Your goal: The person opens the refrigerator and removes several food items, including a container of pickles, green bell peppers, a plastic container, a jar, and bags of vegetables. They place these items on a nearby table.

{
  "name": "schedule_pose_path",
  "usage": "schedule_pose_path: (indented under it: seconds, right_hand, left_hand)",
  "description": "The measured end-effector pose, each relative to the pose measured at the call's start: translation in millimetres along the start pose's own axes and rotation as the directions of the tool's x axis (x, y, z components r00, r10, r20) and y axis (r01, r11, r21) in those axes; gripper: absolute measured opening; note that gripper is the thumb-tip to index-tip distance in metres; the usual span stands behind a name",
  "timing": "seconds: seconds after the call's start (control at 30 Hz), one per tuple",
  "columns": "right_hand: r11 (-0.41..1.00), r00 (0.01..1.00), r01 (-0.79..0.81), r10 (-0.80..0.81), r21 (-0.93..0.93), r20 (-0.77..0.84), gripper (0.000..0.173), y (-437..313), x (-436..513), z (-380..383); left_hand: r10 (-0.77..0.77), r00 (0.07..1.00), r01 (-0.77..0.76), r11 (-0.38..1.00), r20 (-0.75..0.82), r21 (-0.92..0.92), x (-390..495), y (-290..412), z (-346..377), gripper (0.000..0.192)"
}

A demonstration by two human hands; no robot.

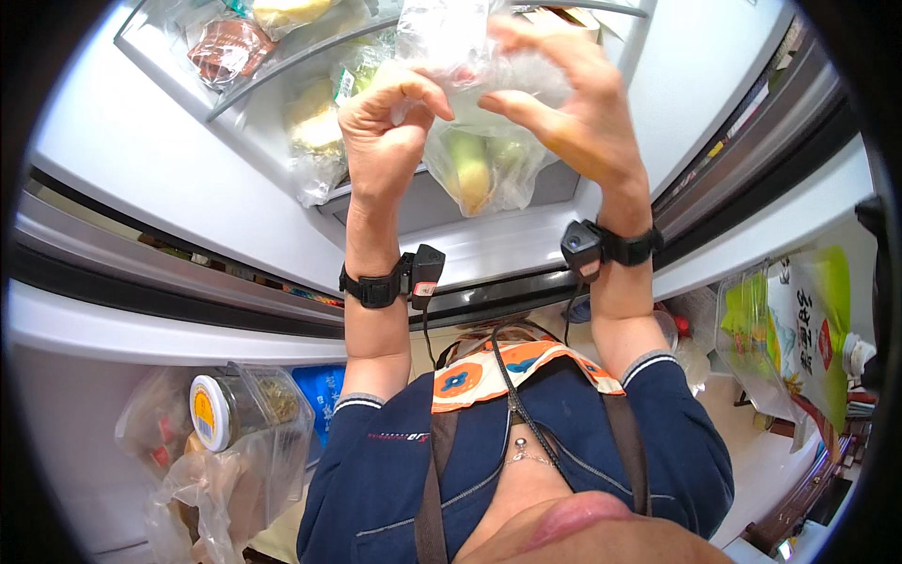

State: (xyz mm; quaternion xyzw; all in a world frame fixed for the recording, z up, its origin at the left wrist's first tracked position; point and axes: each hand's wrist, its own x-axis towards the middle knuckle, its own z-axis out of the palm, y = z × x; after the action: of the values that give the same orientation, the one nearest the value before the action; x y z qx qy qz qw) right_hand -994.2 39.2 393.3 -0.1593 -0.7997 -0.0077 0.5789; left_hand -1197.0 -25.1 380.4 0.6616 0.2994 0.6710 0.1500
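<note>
A clear plastic bag [518, 190] holding pale green vegetables [468, 173] is in front of me at the refrigerator opening. My left hand [386, 130] is at the bag's upper left, fingers curled and pinching its thin plastic. On the other side, my right hand [588, 113] is slightly blurred, its thumb and fingers spread apart around the bag's upper part. Another clear bag [442, 32] lies just beyond both hands, with something reddish low in it. The hands partly hide where the two bags meet.
Glass shelves [303, 65] hold bagged food, including a brown package [231, 51] and a pale bagged vegetable [313, 123]. Open doors flank me. The left door bin has a white-lidded jar [211, 412]; a green-and-white packet [807, 324] sits in the right one.
</note>
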Motion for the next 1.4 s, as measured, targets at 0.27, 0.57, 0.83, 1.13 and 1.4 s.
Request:
schedule_pose_path:
  seconds: [0.27, 0.57, 0.83, 1.13, 1.4]
  right_hand:
    - [0.865, 0.991, 0.054, 0.015, 0.5, -0.133, 0.025, -25, 9, -10]
    - [0.968, 0.968, 0.223, -0.233, 0.111, 0.091, 0.024, -54, 7, -6]
    - [0.875, 0.858, -0.267, 0.406, -0.403, 0.313, 0.033, -28, -6, -1]
    - [0.918, 0.755, -0.366, 0.39, -0.154, 0.527, 0.025, 11, -5, 39]
    - [0.668, 0.747, 0.175, 0.388, -0.723, 0.539, 0.018, 49, -104, 46]
  left_hand:
    - [-0.245, 0.964, 0.195, 0.917, -0.106, -0.348, 8, 1, 2, 0.023]
    - [-0.156, 0.97, 0.09, 0.943, -0.186, -0.321, 6, 25, 27, 0.035]
    - [-0.137, 0.921, -0.034, 0.903, -0.364, -0.428, 6, 14, 22, 0.017]
    - [-0.235, 0.933, 0.037, 0.816, -0.273, -0.577, -4, 20, 32, 0.02]
    - [-0.105, 0.974, -0.068, 0.708, -0.201, -0.703, -16, 19, 22, 0.022]
